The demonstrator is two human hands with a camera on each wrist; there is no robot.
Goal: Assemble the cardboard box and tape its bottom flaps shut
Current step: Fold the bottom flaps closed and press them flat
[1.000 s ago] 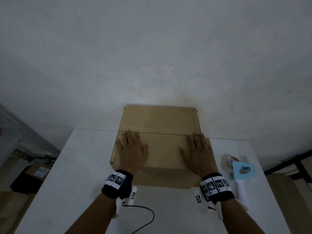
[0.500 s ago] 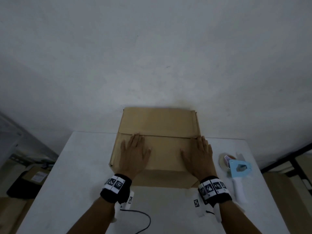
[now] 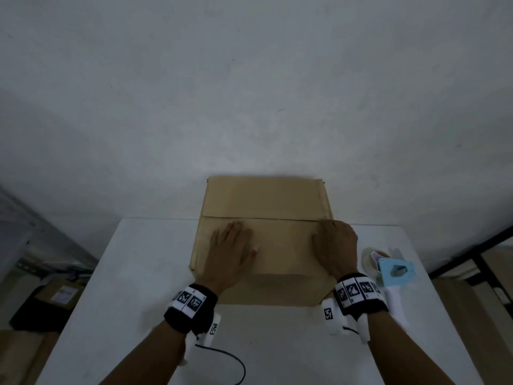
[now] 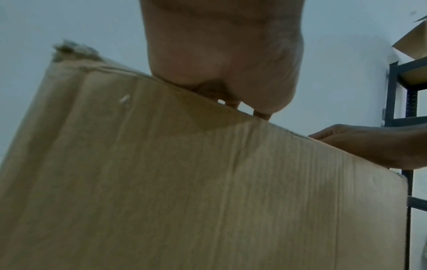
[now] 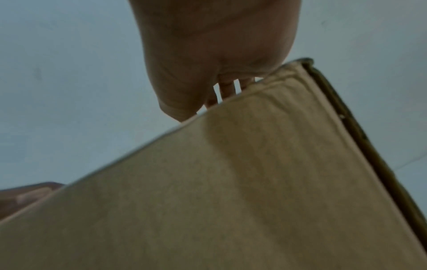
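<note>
The cardboard box (image 3: pixel 266 240) sits mid-frame in the head view, seemingly still flat on the white bench (image 3: pixel 133 273), its far part reaching past the bench's back edge toward the wall. The left hand (image 3: pixel 231 254) lies on the near panel with fingers extended to the crease; the right hand (image 3: pixel 336 245) has its fingers bent over the same crease near the right edge. A tape dispenser (image 3: pixel 394 276) waits at the right of the frame, beside the box, untouched.

The left wrist view looks along the panel from below the palm — the left hand's fingertips (image 4: pixel 261 114) hook over the panel's top edge, a detail the head view hides. The right hand shows at the right of that frame on the same edge.

The right wrist view shows the right hand's fingertips (image 5: pixel 227 89) curled over the edge, and at the right of the frame the stacked layers of the box's folded side, seen nowhere else.

Likely risks: a lopsided pull by the two hands could skew or crease the panel; the overhanging box might slide off the back; a swinging flap may knock the dispenser.
</note>
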